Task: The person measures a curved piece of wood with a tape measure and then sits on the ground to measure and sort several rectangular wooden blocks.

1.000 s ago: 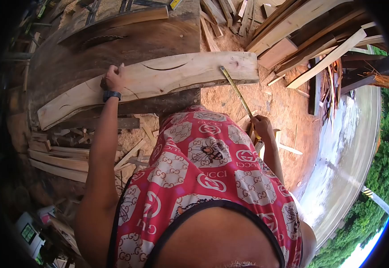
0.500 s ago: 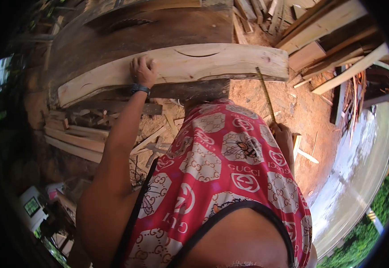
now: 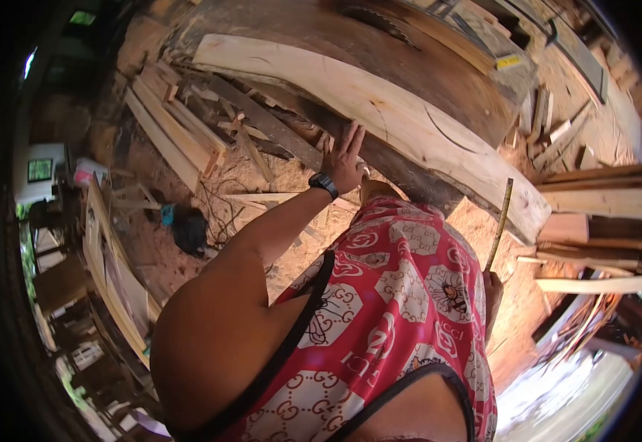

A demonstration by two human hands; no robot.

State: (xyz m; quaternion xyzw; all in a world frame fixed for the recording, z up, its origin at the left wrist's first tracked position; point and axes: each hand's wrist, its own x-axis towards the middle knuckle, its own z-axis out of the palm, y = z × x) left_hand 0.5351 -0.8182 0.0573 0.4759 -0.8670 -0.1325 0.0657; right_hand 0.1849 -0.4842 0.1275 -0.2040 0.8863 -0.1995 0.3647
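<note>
A long, curved pale board (image 3: pixel 380 110) lies across a dark wooden table (image 3: pixel 453 85), a curved pencil-like line on its face. My left hand (image 3: pixel 344 158), with a black watch on the wrist, rests at the table's near edge just below the board, fingers apart and holding nothing. On the right, my right hand (image 3: pixel 493 291) is closed round the lower end of a thin stick (image 3: pixel 503 214). The stick points up, its tip over the board's right end. My shirt partly hides the right hand.
A saw blade (image 3: pixel 383 26) pokes through the tabletop at the far side. Pale planks (image 3: pixel 173 129) lie on the left, and stacked lumber (image 3: pixel 593 202) stands at right. A dark bag (image 3: pixel 192 230) sits on the sawdust-covered ground among scraps.
The view has turned, so the board now slopes down to the right. My left hand has gone from the board's face to the table's near edge, its fingers opened. My right hand still holds the stick.
</note>
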